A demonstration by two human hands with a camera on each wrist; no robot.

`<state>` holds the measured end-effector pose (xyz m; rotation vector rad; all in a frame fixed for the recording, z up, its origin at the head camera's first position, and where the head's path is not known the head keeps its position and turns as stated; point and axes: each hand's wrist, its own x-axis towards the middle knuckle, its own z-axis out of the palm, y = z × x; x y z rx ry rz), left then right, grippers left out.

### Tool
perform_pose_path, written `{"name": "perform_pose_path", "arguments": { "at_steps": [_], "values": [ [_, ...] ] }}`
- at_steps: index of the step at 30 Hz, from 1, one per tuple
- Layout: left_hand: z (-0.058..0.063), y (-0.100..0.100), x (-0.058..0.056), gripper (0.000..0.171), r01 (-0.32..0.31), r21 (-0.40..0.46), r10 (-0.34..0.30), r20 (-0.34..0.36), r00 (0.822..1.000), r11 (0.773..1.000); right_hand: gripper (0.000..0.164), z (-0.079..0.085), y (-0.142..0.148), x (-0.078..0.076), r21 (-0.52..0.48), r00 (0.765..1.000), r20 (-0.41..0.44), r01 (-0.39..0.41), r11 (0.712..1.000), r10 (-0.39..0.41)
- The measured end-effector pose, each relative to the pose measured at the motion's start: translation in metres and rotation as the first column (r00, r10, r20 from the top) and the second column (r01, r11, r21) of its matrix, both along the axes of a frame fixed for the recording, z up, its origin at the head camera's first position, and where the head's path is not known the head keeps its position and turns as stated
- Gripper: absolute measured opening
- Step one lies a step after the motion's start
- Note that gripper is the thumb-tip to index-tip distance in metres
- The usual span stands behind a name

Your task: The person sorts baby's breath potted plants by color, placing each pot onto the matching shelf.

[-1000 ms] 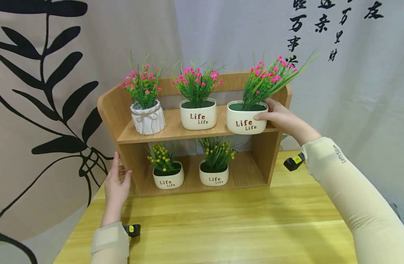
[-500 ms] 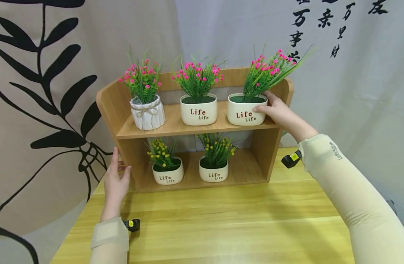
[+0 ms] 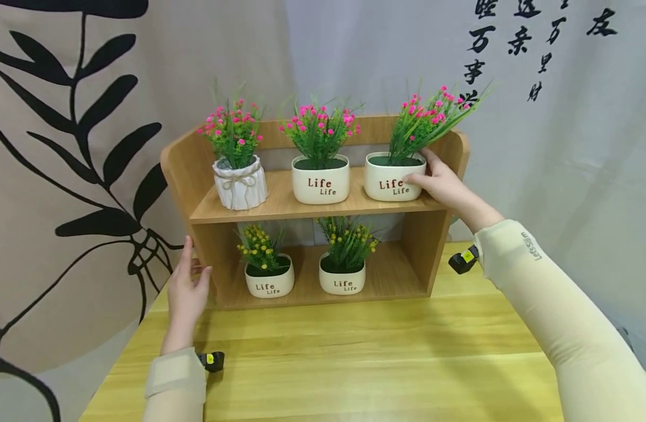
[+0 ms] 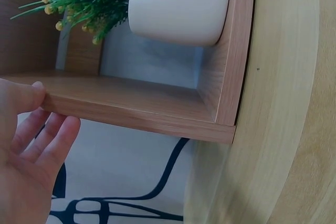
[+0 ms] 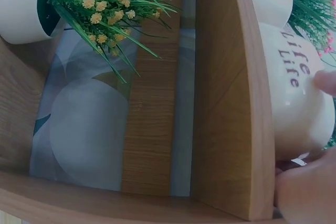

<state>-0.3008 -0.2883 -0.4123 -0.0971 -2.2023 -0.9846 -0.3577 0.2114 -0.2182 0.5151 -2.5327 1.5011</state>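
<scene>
My right hand [image 3: 444,184] holds the right end of a white oval flowerpot [image 3: 380,181] with pink flowers and the red words "Life Life". The thumb lies on the pot's front; the fingers are partly hidden behind it. This pot stands on the upper board of a two-tier wooden shelf [image 3: 279,190], at its right end. At the shelf's left side panel [image 4: 131,116], my left hand [image 3: 187,293] grips the front edge, its thumb [image 4: 26,97] on the inner side and its fingers [image 4: 60,142] outside.
Also on the upper board are a matching pink-flowered pot [image 3: 321,187] and a white pleated pot [image 3: 241,187] tied with twine. Two yellow-flowered pots [image 3: 270,286] stand below. The shelf sits on a yellow wooden table [image 3: 323,357] before a printed curtain [image 3: 344,53].
The right hand has moved the pink-flowered pot back and down from the upper board's front edge onto the board. The left hand has stayed at the side panel.
</scene>
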Motion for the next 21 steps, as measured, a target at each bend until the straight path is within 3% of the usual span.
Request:
{"name": "perform_pose_path", "arguments": {
  "at_steps": [9,15,18,21],
  "values": [
    [-0.004,0.005,-0.004,0.09,0.002,0.005,-0.002,-0.01,1.0,1.0,0.084,-0.003,0.005,0.003,0.044,0.997,-0.06,0.052,0.998,-0.049],
    [0.0,0.01,-0.005,0.083,-0.008,0.015,0.008,-0.035,0.999,1.0,0.082,-0.009,0.008,0.016,0.005,0.987,-0.137,0.089,0.996,-0.088],
    [0.005,0.011,-0.004,0.075,-0.048,0.016,0.049,-0.095,0.994,0.999,0.078,-0.014,0.009,0.026,-0.038,0.98,-0.18,0.074,0.997,-0.08],
    [0.015,0.012,-0.003,0.065,-0.069,0.008,0.07,-0.207,0.976,0.998,0.075,-0.019,0.009,0.035,-0.054,0.973,-0.218,0.06,0.997,-0.071]
  ]
}}
